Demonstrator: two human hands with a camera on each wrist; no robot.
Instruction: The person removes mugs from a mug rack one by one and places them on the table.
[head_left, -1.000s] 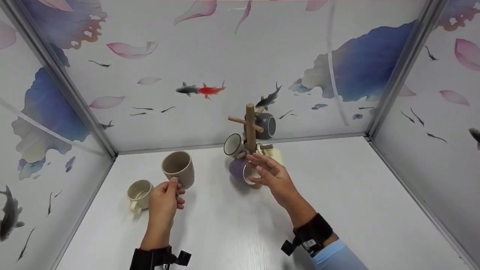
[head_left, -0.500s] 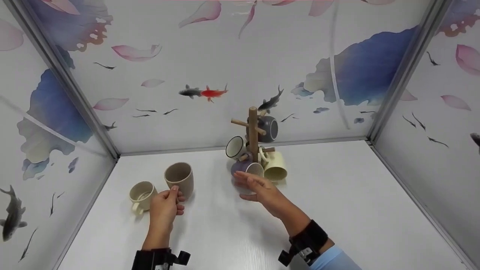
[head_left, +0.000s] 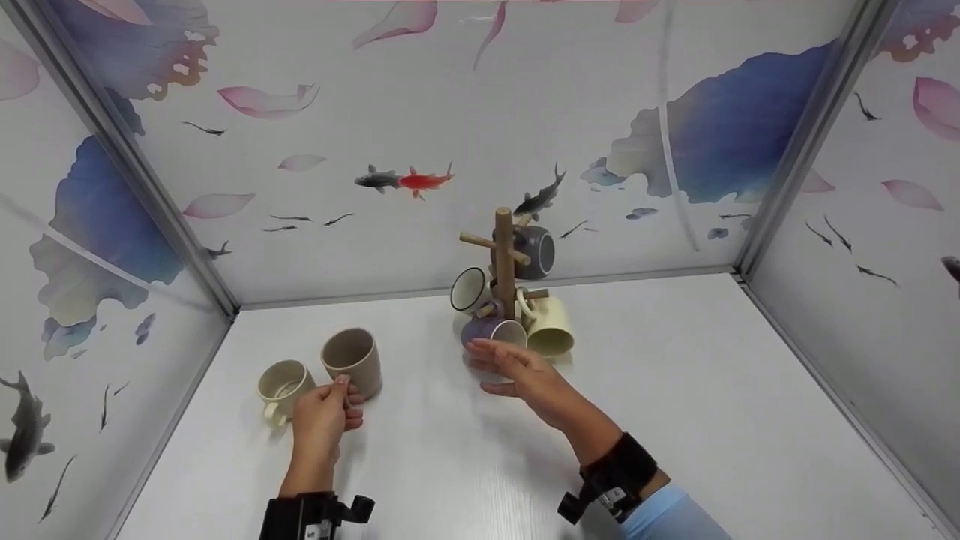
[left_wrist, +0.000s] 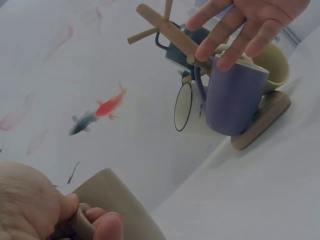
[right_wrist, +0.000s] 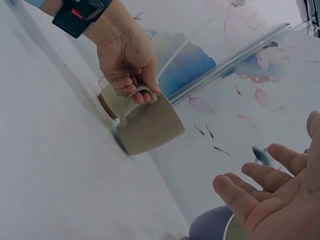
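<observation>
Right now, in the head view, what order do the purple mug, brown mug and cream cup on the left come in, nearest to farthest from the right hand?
From the right hand:
1. Purple mug, on the rack, partly behind that hand.
2. Brown mug, to the left, gripped in the left hand.
3. Cream cup, farthest left, beside the left hand.

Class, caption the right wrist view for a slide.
Left hand grips taupe mug by handle; right hand near purple mug.
</observation>
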